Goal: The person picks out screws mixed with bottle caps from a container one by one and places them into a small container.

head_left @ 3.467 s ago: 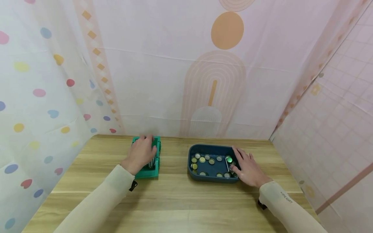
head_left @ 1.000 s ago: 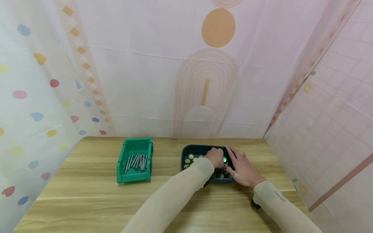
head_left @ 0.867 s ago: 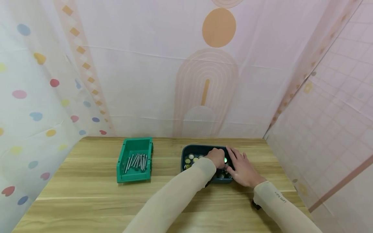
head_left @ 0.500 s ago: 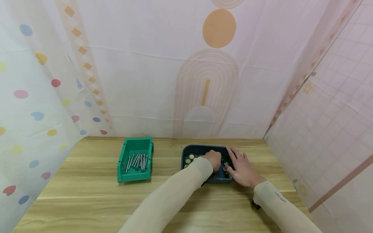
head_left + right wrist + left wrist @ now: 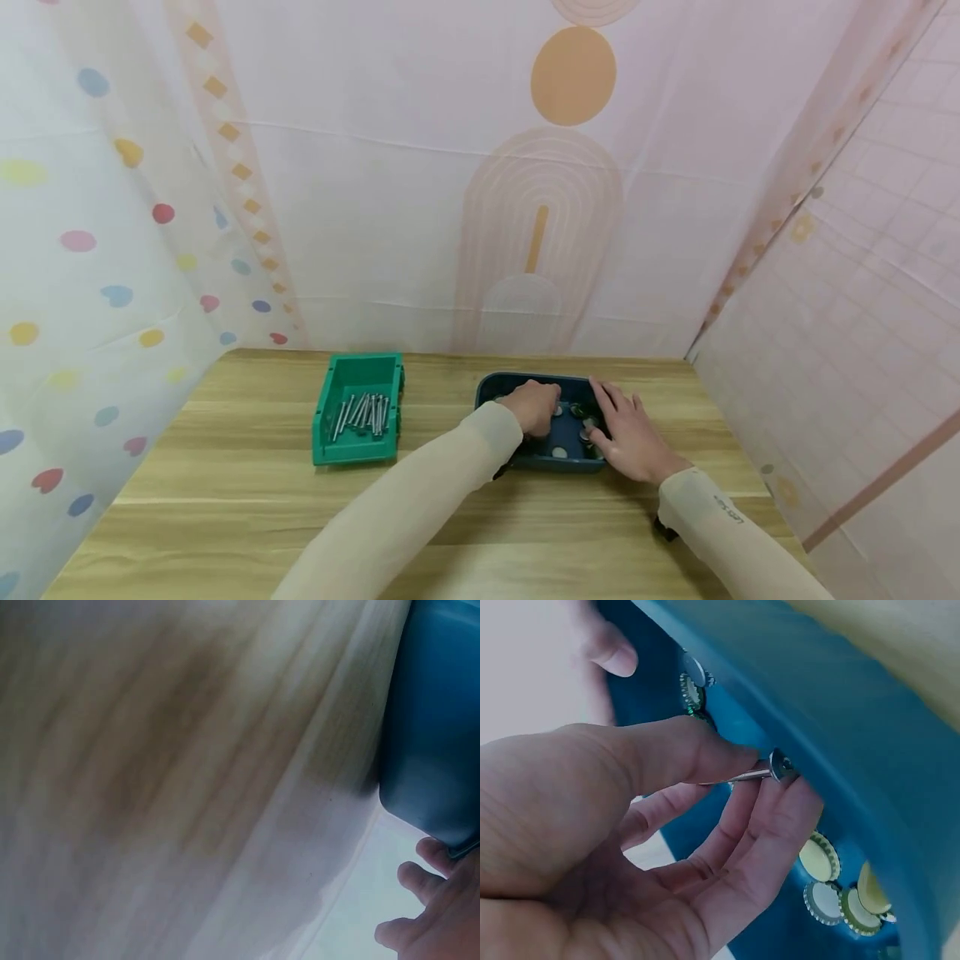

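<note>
My left hand (image 5: 534,407) is inside the dark blue box (image 5: 570,464), over its middle left. In the left wrist view its thumb and fingers pinch a silver bolt (image 5: 754,775), the round flared head close to the box wall. Below the fingers lie several crimped bottle caps (image 5: 823,859), pale yellow and silver. More caps (image 5: 559,452) show near the box's front wall and right end. My right hand (image 5: 633,437) grips the right end of the box, thumb inside and fingers along the outer wall. The left hand and sleeve hide the box's left part.
On the left of the wooden table (image 5: 480,533) stands a green bin (image 5: 356,452) holding several long silver bolts (image 5: 362,412). A patterned curtain (image 5: 405,208) hangs behind the table's far edge, with more curtains at both sides.
The left hand has gone from the green bin to the blue box, and over the last second has shifted left inside it. The right hand stays on the box's right end.
</note>
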Demonstrator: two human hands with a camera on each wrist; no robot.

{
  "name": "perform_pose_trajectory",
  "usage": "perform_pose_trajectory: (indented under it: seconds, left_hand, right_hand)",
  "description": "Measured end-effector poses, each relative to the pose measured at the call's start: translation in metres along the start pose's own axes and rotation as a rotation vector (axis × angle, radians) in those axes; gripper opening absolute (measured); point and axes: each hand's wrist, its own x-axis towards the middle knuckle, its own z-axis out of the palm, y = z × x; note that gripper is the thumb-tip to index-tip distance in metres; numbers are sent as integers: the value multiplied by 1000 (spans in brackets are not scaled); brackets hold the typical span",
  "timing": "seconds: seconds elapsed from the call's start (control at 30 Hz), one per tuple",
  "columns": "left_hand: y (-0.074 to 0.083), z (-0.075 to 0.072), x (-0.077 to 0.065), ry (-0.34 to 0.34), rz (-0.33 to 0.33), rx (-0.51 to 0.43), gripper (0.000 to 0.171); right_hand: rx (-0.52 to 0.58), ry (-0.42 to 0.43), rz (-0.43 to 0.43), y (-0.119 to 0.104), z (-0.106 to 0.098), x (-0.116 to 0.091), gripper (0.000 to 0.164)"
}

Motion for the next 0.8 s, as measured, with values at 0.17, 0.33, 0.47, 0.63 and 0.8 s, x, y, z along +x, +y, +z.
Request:
perform_pose_trajectory:
  seconds: [0.17, 0.33, 0.47, 0.63, 0.8]
  left_hand:
    - [-8, -15, -23, 9, 53, -116, 29]
    - [-13, -38, -68, 58, 122, -230, 35]
    - [-21, -46, -84, 102, 155, -278, 41]
    - [-32, -52, -97, 159, 146, -338, 41]
    - [-46, -55, -108, 220, 136, -346, 41]
  right_hand:
    - [-10, 7, 5, 1, 0, -1, 80]
    - [-14, 3, 1, 1, 1, 0, 80]
    - [-13, 6, -2, 0, -1, -1, 80]
    - [-13, 19, -5, 0, -2, -1, 80]
    - [-4, 6, -8, -1, -2, -2, 82]
